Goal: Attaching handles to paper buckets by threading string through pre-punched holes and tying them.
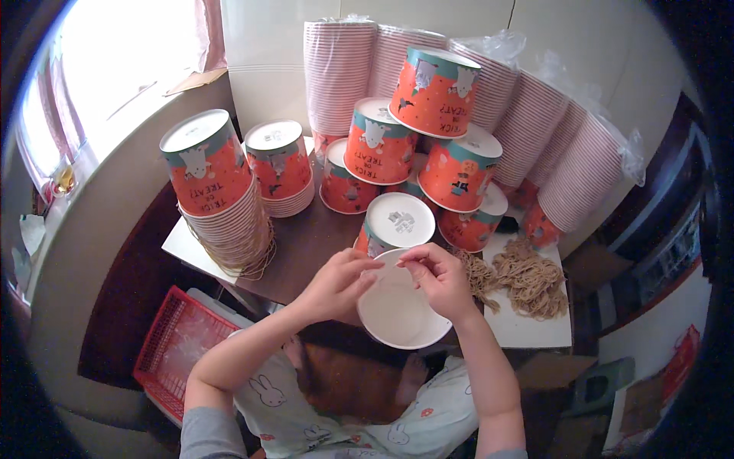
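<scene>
Your left hand (336, 284) and right hand (438, 277) both pinch far rim of white paper bucket (397, 310), fingers clamped on it. Bucket tilted, just below orange bucket pile (417, 153); twine bundle (527, 279) right of bucket.

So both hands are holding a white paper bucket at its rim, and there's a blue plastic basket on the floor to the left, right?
Not quite: the head view shows the basket is red, not blue. Both the left hand and right hand do hold the bucket at its rim.

Home room, my piecework corner: curtained window (115, 69), low table (298, 245) crowded with stacked paper buckets (229, 199), my pyjama legs.
</scene>
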Demonstrator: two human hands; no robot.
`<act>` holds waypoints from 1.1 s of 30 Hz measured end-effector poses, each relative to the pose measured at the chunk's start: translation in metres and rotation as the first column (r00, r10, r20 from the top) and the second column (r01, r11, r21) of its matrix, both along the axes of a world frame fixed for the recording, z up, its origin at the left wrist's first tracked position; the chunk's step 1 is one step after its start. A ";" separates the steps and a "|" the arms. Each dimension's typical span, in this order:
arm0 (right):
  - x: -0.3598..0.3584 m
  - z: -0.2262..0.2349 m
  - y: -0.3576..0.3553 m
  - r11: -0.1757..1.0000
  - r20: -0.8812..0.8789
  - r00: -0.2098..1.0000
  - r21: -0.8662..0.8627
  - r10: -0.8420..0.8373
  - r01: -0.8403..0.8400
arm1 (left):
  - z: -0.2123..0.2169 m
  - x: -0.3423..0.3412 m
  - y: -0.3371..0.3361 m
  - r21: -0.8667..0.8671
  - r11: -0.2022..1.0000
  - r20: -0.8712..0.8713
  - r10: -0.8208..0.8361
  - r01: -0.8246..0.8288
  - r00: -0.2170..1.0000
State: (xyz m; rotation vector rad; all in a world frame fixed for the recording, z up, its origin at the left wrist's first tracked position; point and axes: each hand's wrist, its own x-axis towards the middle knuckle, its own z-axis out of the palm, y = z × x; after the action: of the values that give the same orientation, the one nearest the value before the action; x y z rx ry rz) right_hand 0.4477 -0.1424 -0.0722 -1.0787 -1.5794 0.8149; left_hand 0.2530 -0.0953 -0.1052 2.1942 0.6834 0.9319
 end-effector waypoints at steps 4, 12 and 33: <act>-0.002 0.006 -0.002 0.997 -0.215 0.975 -0.047 0.051 -0.062 | -0.002 0.006 -0.002 0.164 0.984 -0.042 -0.062 0.068 0.997; 0.017 0.001 0.004 0.991 0.147 0.981 0.063 -0.123 0.115 | -0.002 0.003 0.004 0.009 1.000 -0.053 0.028 -0.027 0.998; -0.024 -0.025 0.027 0.997 0.466 0.884 -0.035 -0.039 0.063 | 0.011 0.004 0.014 0.443 0.877 -0.176 0.290 -0.187 0.941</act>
State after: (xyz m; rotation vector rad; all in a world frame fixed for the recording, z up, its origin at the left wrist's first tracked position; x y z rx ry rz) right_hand 0.4237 -0.1153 -0.0972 -1.4221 -1.9249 0.5835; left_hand 0.2573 -0.0815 -0.0943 2.6814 0.9601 1.0258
